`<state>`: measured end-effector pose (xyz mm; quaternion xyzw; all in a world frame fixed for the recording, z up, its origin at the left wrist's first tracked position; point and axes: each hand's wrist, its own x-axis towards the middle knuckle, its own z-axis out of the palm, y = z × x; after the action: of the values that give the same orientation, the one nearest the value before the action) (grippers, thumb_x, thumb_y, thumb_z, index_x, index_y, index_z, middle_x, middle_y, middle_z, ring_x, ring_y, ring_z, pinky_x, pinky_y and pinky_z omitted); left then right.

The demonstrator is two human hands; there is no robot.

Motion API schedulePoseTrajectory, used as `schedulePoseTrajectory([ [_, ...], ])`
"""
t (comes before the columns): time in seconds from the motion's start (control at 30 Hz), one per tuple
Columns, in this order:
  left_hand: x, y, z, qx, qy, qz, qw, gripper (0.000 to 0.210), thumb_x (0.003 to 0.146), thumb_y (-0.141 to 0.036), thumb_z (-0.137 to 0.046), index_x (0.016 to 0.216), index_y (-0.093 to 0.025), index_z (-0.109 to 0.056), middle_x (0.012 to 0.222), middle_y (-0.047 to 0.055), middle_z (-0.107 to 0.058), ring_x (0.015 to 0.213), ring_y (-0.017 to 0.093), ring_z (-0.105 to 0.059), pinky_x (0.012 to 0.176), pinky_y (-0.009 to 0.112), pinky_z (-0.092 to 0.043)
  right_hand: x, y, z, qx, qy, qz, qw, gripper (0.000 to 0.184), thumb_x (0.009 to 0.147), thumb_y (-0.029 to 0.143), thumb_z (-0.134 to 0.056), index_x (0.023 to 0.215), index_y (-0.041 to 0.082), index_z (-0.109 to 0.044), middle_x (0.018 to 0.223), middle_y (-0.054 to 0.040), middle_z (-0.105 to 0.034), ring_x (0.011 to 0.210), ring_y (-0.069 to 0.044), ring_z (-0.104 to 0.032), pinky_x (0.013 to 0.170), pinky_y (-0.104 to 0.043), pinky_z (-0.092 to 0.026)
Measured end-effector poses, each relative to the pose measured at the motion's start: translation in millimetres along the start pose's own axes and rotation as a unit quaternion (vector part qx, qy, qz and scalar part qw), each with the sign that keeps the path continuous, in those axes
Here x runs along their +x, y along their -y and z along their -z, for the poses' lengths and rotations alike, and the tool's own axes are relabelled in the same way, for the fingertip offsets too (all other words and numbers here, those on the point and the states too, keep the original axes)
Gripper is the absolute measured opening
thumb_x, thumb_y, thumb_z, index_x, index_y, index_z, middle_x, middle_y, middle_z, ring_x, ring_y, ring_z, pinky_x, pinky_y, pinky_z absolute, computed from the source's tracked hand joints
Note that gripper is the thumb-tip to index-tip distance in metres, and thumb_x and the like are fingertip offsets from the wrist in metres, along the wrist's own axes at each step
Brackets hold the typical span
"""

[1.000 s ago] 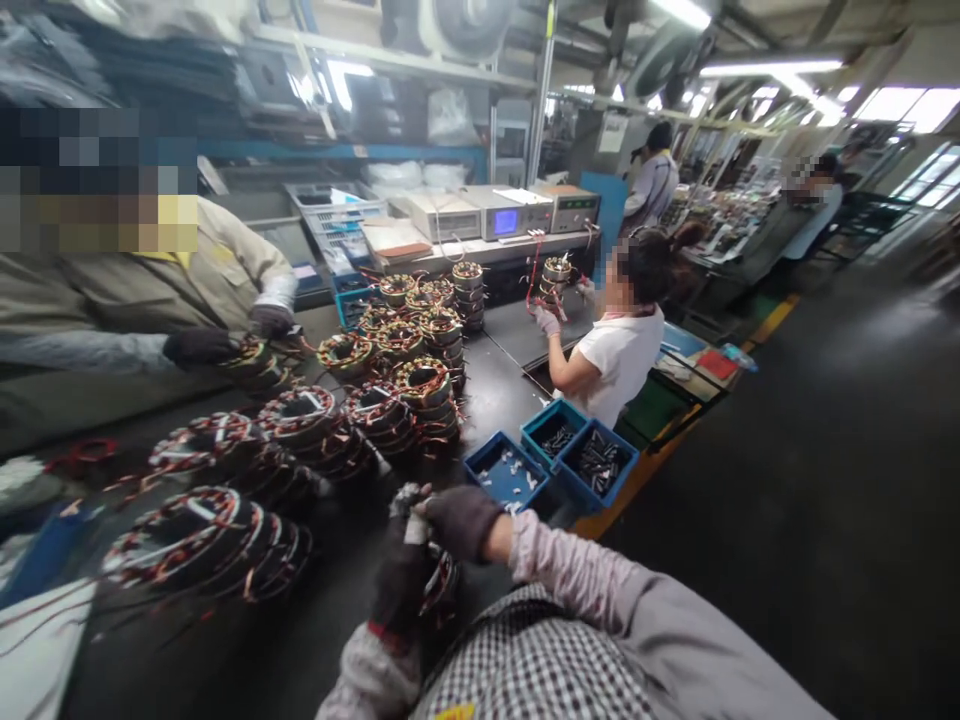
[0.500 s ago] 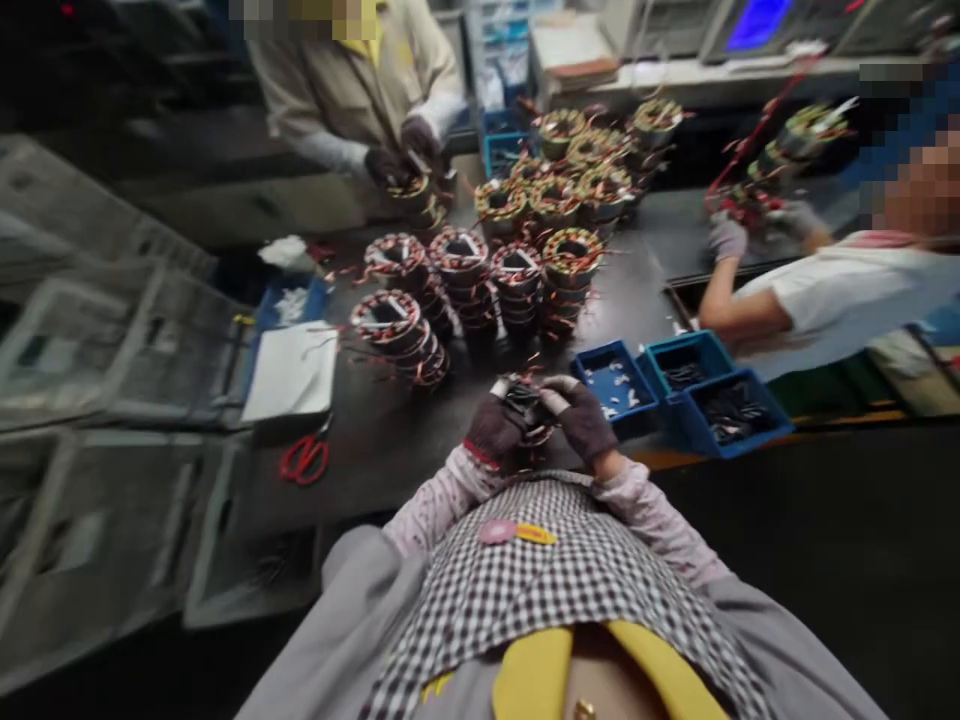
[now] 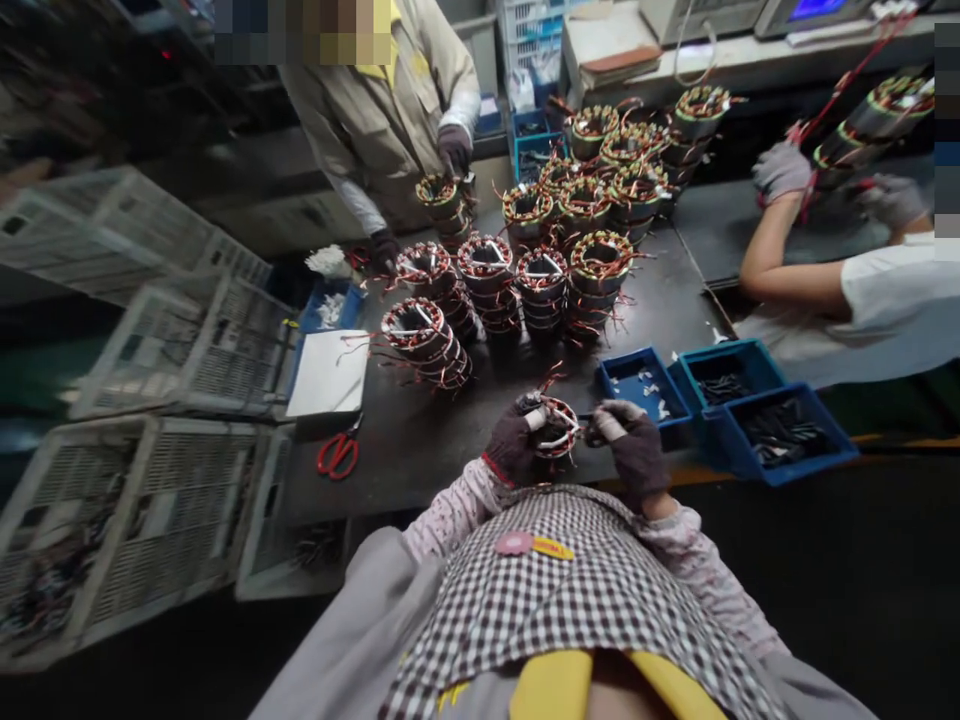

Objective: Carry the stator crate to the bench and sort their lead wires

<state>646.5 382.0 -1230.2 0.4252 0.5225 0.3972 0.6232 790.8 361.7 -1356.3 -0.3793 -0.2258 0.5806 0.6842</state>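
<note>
A wire-wound stator point(image 3: 556, 428) with a white and copper winding ring stands close in front of my body at the table's front. My left hand point(image 3: 516, 437), in a dark fingerless glove, grips its left rim with thumb and fingers. My right hand point(image 3: 637, 450), gloved alike, is just right of the ring with its fingers pinched together. A small dark thing may be between those fingertips, too unclear to name. Copper wire ends point(image 3: 553, 378) stick up behind the ring. Several stacked stators point(image 3: 484, 260) stand farther back on the dark table point(image 3: 465, 450).
Right of my hands are a blue bin with white pieces point(image 3: 643, 385), a teal bin point(image 3: 727, 370) and a blue bin with black pieces point(image 3: 791, 430). Red scissors point(image 3: 339, 455) and white paper point(image 3: 328, 372) lie left. Co-workers' hands point(image 3: 454, 150) work across the table and at right.
My right hand has moved right, away from my left, uncovering the stator's ring. The view has shifted. The co-worker opposite has spread both hands apart.
</note>
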Motion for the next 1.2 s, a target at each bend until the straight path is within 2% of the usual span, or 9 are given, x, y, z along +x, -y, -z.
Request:
schedulePoseTrajectory([
  [0.1,-7,-8,9.6,-0.002,-0.003,0.031,0.999,0.028,0.082,-0.018,-0.084,0.106,-0.014,-0.069,0.101,0.009,-0.076,0.089,0.019,-0.075,0.088,0.035,-0.063,-8,-15,27,-0.016,-0.088,-0.002,0.996,0.057,0.075,0.068,-0.081,0.100,0.019,-0.068,0.082,-0.0024,-0.073,0.066,-0.016,-0.067,0.066,-0.032,-0.060],
  [0.2,-10,-13,16.7,0.010,-0.015,0.062,0.998,0.028,0.086,-0.023,-0.085,0.107,-0.013,-0.069,0.102,0.008,-0.074,0.089,0.016,-0.072,0.084,0.030,-0.062,-25,-28,40,-0.071,-0.100,-0.027,0.992,0.057,0.076,0.070,-0.078,0.099,0.019,-0.068,0.085,-0.0044,-0.074,0.070,-0.017,-0.068,0.070,-0.033,-0.060],
  [0.37,-5,-8,12.5,0.131,-0.030,0.055,0.989,0.035,0.079,-0.034,-0.092,0.099,-0.012,-0.074,0.093,0.006,-0.073,0.072,0.011,-0.064,0.067,0.022,-0.056,-39,-37,30,-0.096,-0.105,-0.035,0.989,0.058,0.081,0.072,-0.072,0.106,0.019,-0.071,0.089,-0.0068,-0.076,0.077,-0.020,-0.070,0.080,-0.038,-0.061],
  [0.53,3,8,11.3,0.120,-0.014,0.032,0.992,0.046,0.072,-0.035,-0.098,0.107,-0.015,-0.075,0.107,0.009,-0.078,0.090,0.019,-0.072,0.083,0.031,-0.061,-25,-48,17,-0.072,-0.121,-0.028,0.990,0.062,0.079,0.076,-0.071,0.103,0.019,-0.071,0.090,-0.0086,-0.076,0.078,-0.022,-0.070,0.078,-0.039,-0.061],
  [0.8,11,21,20.8,0.171,-0.042,0.007,0.984,0.046,0.068,-0.043,-0.098,0.099,-0.013,-0.080,0.098,0.008,-0.079,0.077,0.016,-0.070,0.073,0.028,-0.058,3,-59,1,0.038,-0.034,-0.108,0.993,0.063,0.062,0.073,-0.086,0.091,0.019,-0.070,0.085,-0.0059,-0.077,0.067,-0.019,-0.069,0.060,-0.033,-0.060],
  [0.9,12,22,19.0,0.193,-0.045,0.003,0.980,0.043,0.067,-0.044,-0.099,0.092,-0.014,-0.081,0.092,0.007,-0.079,0.077,0.017,-0.070,0.074,0.029,-0.058,11,-55,10,0.031,0.050,-0.129,0.990,0.059,0.059,0.066,-0.089,0.088,0.018,-0.073,0.078,-0.0043,-0.075,0.062,-0.018,-0.067,0.055,-0.030,-0.058],
  [0.97,11,21,16.3,0.196,-0.039,0.003,0.980,0.041,0.067,-0.042,-0.099,0.091,-0.014,-0.081,0.094,0.007,-0.079,0.082,0.019,-0.071,0.078,0.030,-0.059,12,-56,24,0.029,0.069,-0.145,0.987,0.056,0.060,0.061,-0.090,0.091,0.018,-0.074,0.075,-0.0034,-0.074,0.061,-0.018,-0.068,0.055,-0.030,-0.058],
  [1.1,7,18,9.5,0.178,-0.061,0.005,0.982,0.040,0.067,-0.039,-0.099,0.095,-0.015,-0.082,0.095,0.007,-0.079,0.080,0.017,-0.070,0.076,0.029,-0.059,5,-73,49,0.030,-0.030,-0.146,0.988,0.059,0.064,0.059,-0.087,0.105,0.020,-0.072,0.079,-0.0038,-0.076,0.067,-0.022,-0.072,0.062,-0.035,-0.063],
  [1.2,7,19,6.3,0.203,-0.075,-0.001,0.976,0.038,0.070,-0.037,-0.097,0.096,-0.014,-0.081,0.097,0.007,-0.079,0.080,0.018,-0.070,0.076,0.029,-0.058,1,-86,47,-0.030,-0.058,-0.117,0.991,0.053,0.074,0.060,-0.080,0.108,0.020,-0.073,0.088,-0.0075,-0.078,0.075,-0.024,-0.074,0.072,-0.041,-0.065],
])
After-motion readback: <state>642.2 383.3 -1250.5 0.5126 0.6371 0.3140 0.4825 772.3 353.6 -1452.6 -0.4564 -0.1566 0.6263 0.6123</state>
